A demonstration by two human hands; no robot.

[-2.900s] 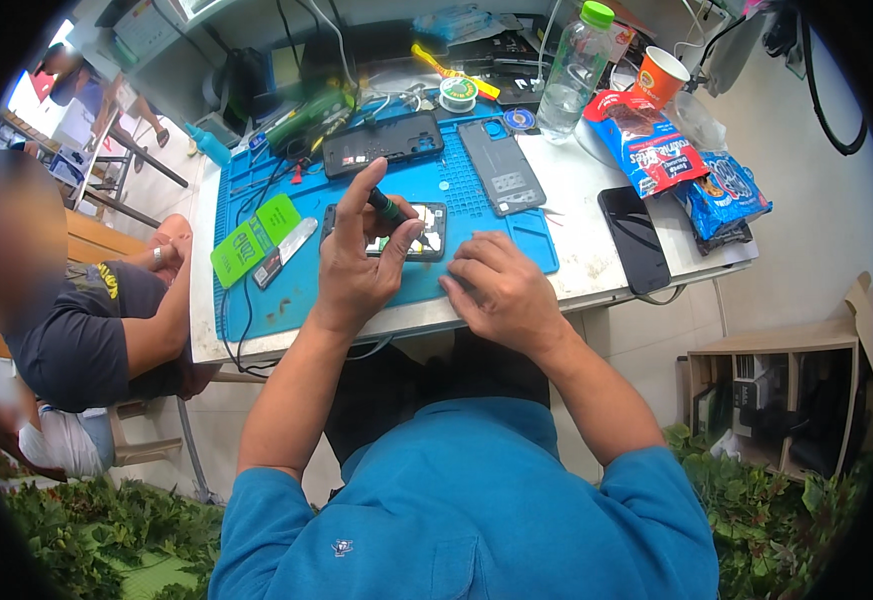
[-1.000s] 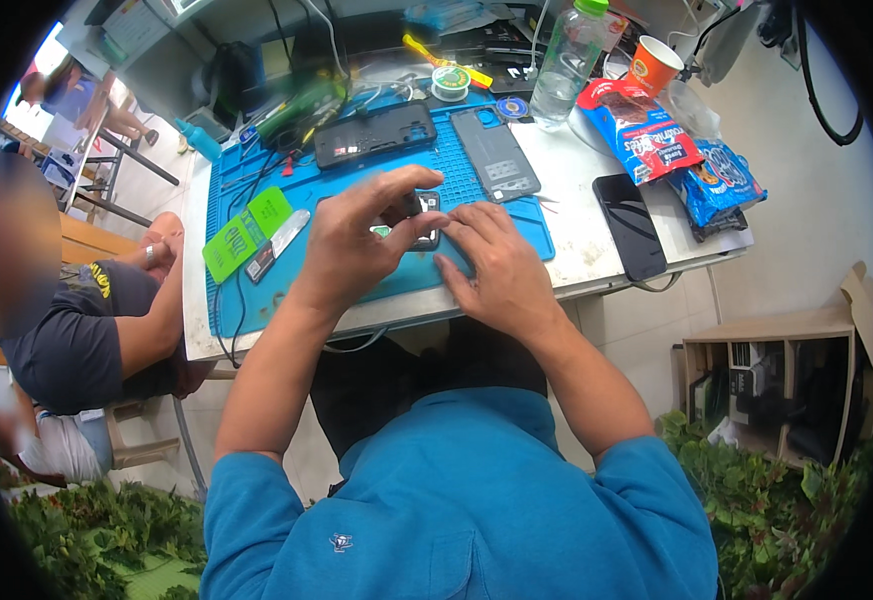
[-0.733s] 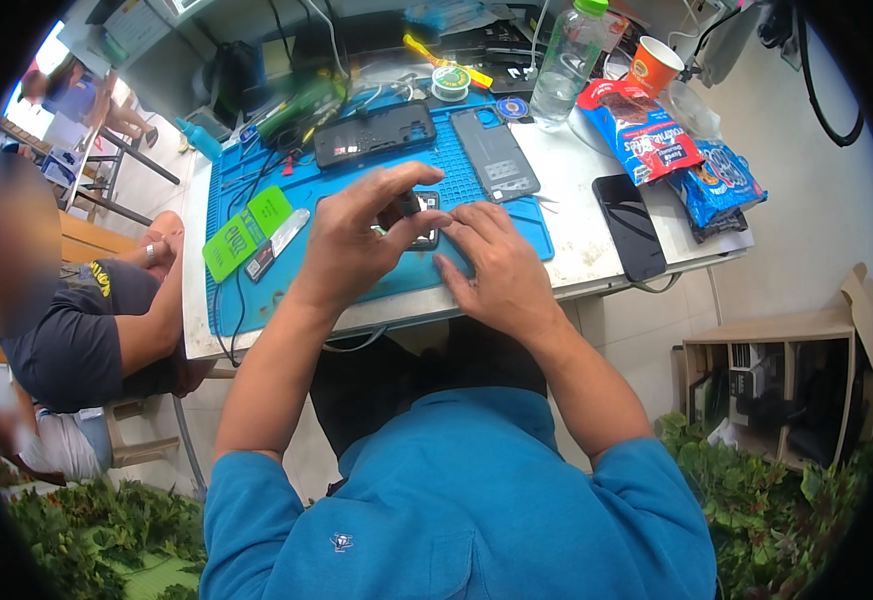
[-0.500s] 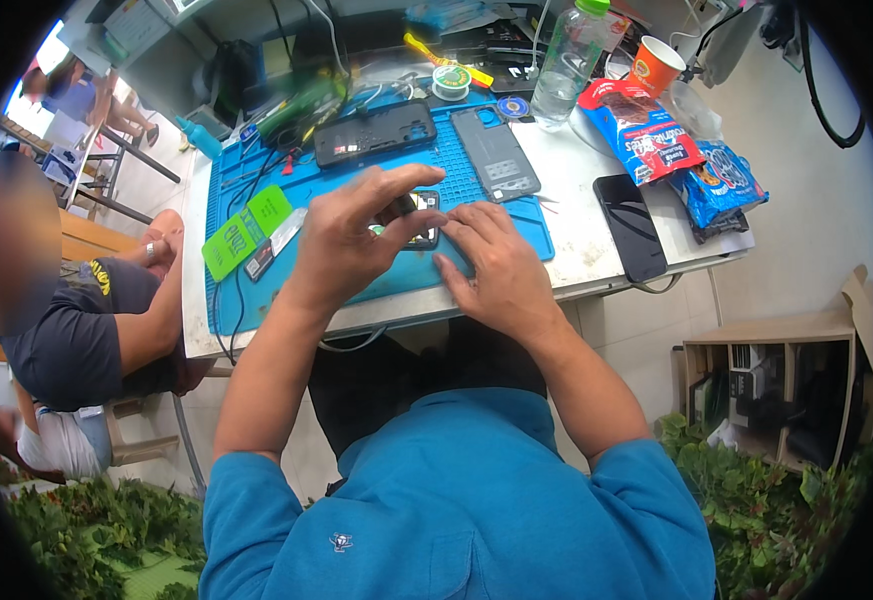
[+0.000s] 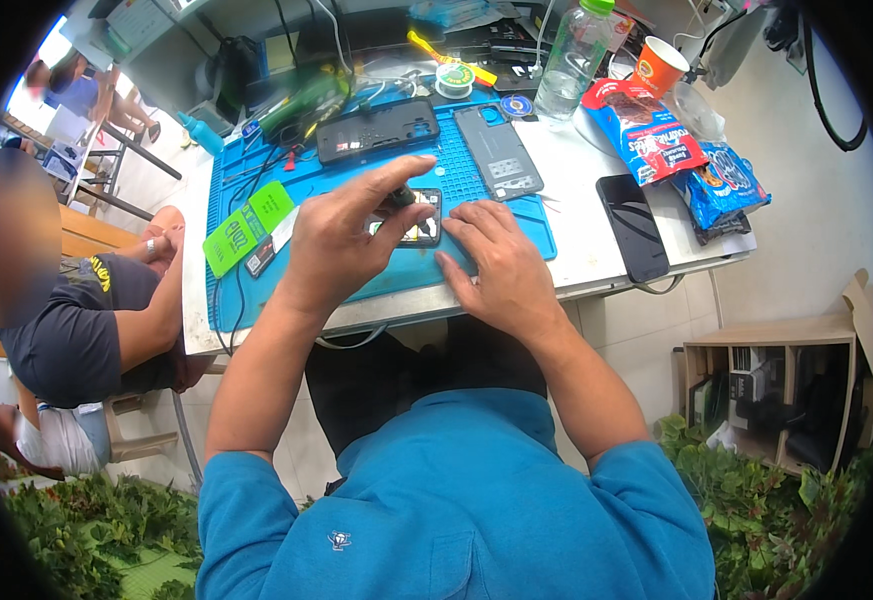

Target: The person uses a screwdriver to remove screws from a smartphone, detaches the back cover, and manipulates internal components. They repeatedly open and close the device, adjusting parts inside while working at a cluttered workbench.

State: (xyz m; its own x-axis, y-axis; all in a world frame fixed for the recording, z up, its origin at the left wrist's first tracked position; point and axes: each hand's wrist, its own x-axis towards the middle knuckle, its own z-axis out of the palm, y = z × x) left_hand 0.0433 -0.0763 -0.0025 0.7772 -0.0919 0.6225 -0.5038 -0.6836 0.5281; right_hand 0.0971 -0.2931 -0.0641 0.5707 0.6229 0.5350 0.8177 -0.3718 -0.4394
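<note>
Near the center of the frame, a bench worker's left hand (image 5: 341, 240) pinches what looks like a dark green screwdriver (image 5: 399, 198) between thumb and fingers, the forefinger arched above. Below it, an opened phone (image 5: 429, 199) lies on a blue mat (image 5: 406, 273), largely hidden by the hand. The right hand (image 5: 501, 262) rests at the phone's right side, loosely curled; from here I cannot tell whether its fingertips touch or grip anything. The step in hand appears to be driver work on the exposed interior, which seems to call for a steady tip and a braced phone.

At far left, a seated person (image 5: 66, 330) looks on from the bench's end. A green box (image 5: 248, 230) crowds the left wrist's side. A black frame (image 5: 376, 132) sits at upper center, and a gray back panel (image 5: 497, 155) right of it, both hemming in the work. A water bottle (image 5: 569, 75), a dark phone (image 5: 631, 228) and snack packets (image 5: 644, 128) fill the right, clear of the hands.
</note>
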